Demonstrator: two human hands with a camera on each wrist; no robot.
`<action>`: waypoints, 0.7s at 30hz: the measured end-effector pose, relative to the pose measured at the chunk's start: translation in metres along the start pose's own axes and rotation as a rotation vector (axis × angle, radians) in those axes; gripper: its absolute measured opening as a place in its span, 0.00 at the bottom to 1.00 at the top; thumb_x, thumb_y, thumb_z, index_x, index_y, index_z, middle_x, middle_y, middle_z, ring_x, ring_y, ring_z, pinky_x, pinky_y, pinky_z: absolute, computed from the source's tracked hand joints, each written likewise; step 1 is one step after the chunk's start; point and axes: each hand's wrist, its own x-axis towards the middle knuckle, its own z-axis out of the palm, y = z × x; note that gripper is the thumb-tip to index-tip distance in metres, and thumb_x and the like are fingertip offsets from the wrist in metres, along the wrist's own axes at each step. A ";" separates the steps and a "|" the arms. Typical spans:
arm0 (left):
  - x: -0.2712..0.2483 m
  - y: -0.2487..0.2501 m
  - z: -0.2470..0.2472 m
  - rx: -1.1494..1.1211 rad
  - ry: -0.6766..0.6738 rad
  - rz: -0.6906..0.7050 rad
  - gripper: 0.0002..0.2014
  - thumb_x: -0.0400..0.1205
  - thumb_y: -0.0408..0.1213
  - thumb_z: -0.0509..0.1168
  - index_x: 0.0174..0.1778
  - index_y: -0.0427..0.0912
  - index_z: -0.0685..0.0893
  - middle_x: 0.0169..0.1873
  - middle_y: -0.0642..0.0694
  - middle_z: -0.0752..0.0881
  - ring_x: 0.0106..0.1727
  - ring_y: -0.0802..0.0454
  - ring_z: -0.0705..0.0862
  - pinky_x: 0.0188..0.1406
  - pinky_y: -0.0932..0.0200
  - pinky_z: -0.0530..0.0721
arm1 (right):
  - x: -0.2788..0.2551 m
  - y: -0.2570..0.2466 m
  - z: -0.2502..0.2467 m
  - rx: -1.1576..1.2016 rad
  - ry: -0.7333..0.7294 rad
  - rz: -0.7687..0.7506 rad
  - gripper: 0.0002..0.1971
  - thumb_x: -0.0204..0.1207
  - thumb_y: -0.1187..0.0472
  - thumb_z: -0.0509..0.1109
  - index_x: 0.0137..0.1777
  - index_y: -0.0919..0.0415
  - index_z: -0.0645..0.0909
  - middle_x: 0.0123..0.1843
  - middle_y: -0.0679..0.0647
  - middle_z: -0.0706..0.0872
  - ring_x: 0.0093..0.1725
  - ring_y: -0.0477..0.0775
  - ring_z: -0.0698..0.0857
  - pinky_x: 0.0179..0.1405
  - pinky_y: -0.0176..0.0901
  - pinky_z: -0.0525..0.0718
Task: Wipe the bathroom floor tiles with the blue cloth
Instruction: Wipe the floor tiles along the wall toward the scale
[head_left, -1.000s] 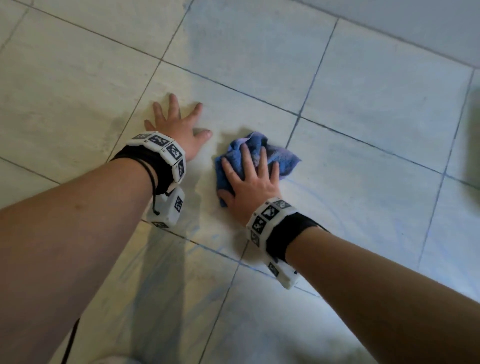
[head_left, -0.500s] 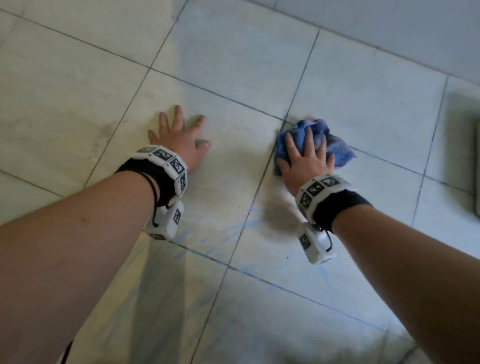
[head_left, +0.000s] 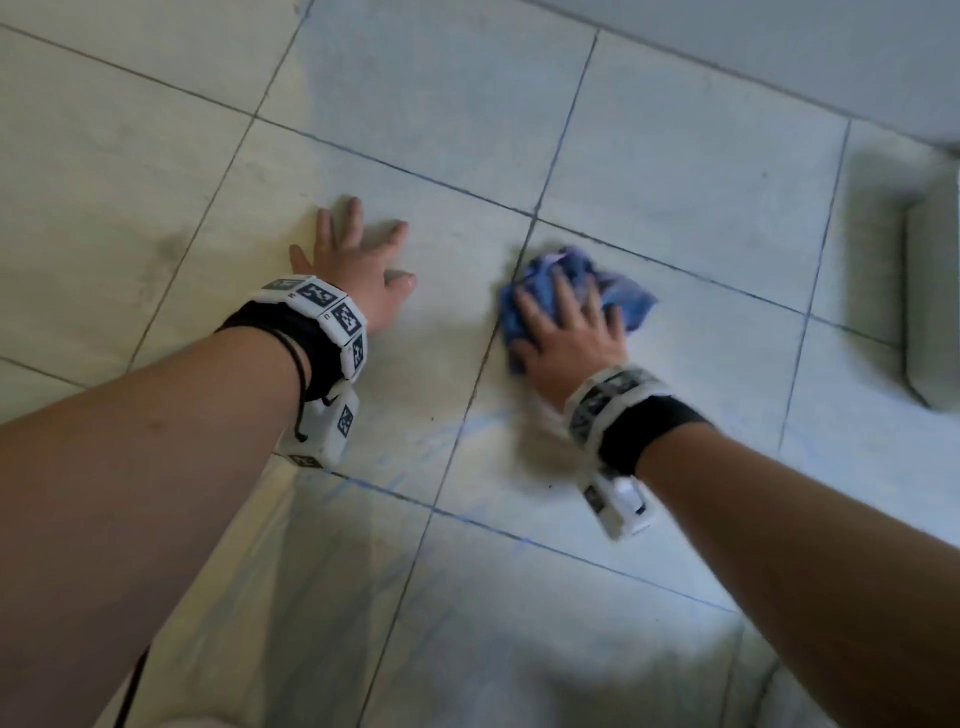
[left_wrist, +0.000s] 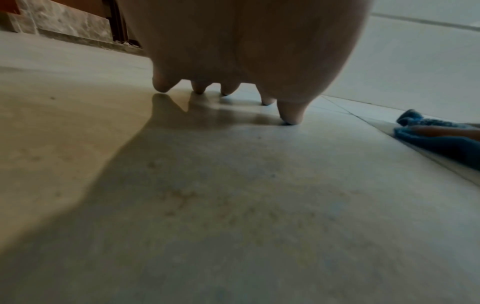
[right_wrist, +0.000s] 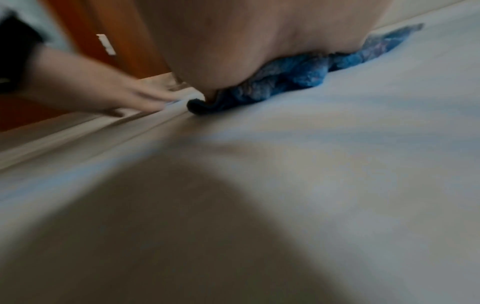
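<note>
Blue cloth (head_left: 574, 291) lies bunched on the floor tiles (head_left: 675, 171), just right of a grout line, under the right hand (head_left: 569, 332), whose straight spread fingers press it flat. Left hand (head_left: 358, 270) rests spread on the neighbouring tile as support. Wiping seems mid-stroke; the next pass needs steady downward pressure so the cloth slides with the palm.

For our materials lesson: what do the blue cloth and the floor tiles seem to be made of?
Blue cloth: looks like soft terry or microfibre, matte; it bunches in fuzzy folds under the right hand.
Floor tiles: probably glazed ceramic or stone-look, smooth with slight sheen; faint reflections, thin grout lines.
</note>
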 end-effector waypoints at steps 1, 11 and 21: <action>-0.001 0.000 0.000 0.001 -0.007 -0.001 0.30 0.89 0.54 0.54 0.87 0.64 0.51 0.87 0.47 0.35 0.87 0.39 0.35 0.82 0.28 0.45 | 0.007 0.019 -0.007 0.038 0.006 0.090 0.30 0.85 0.41 0.53 0.85 0.38 0.50 0.88 0.52 0.41 0.86 0.65 0.41 0.80 0.68 0.48; 0.001 0.014 0.001 0.022 -0.024 0.043 0.31 0.88 0.56 0.55 0.87 0.64 0.50 0.87 0.47 0.34 0.86 0.37 0.34 0.83 0.30 0.45 | 0.014 0.057 -0.027 0.184 -0.015 0.407 0.33 0.85 0.41 0.51 0.86 0.41 0.43 0.88 0.53 0.35 0.85 0.66 0.37 0.83 0.66 0.42; 0.016 0.033 -0.008 0.086 -0.071 0.149 0.34 0.88 0.59 0.54 0.87 0.64 0.44 0.85 0.46 0.30 0.85 0.35 0.31 0.82 0.27 0.42 | 0.027 0.024 -0.023 0.155 0.022 0.304 0.32 0.85 0.41 0.53 0.86 0.40 0.46 0.88 0.53 0.37 0.85 0.70 0.38 0.82 0.67 0.42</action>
